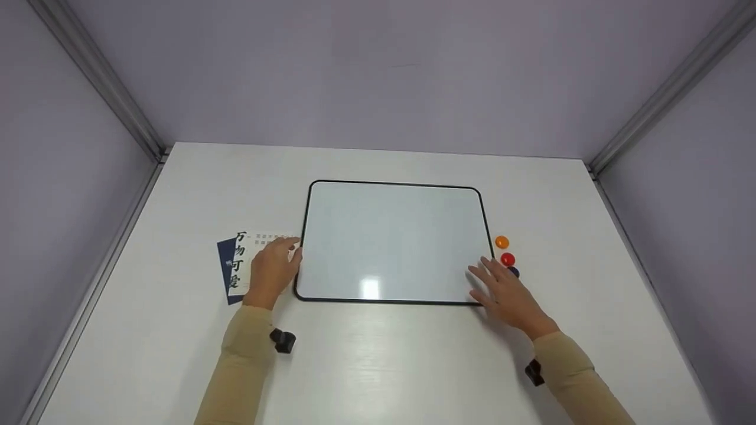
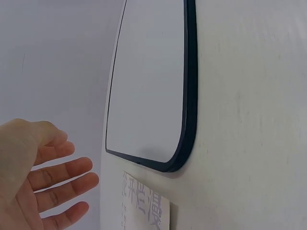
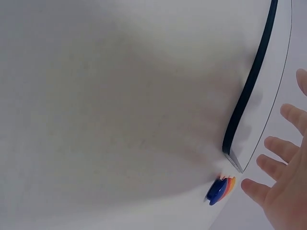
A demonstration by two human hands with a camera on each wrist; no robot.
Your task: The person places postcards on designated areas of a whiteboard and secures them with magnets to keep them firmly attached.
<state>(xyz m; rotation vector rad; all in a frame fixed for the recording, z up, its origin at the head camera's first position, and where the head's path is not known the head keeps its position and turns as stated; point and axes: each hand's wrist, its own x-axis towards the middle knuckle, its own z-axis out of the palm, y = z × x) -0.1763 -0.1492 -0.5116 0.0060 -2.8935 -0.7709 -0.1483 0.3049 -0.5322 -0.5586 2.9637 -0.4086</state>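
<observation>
A whiteboard (image 1: 390, 242) with a thin black frame lies flat on the table. My left hand (image 1: 274, 265) is by its left edge, above a white card (image 1: 237, 268) printed with dark characters; in the left wrist view the relaxed fingers (image 2: 72, 189) hold nothing. Over the board's lower right corner is my right hand (image 1: 508, 298), fingers spread and nothing held. Just beyond it sit three round pieces, one orange (image 1: 502, 242), one red (image 1: 507, 259) and one dark blue (image 1: 515, 271), the last partly hidden by the hand.
Beneath the white card, a dark blue card (image 1: 225, 262) sticks out at the left. The white table (image 1: 366, 366) meets a pale wall (image 1: 378, 77) at the back, with side panels left and right. A small black device (image 1: 283, 340) is worn at the left wrist.
</observation>
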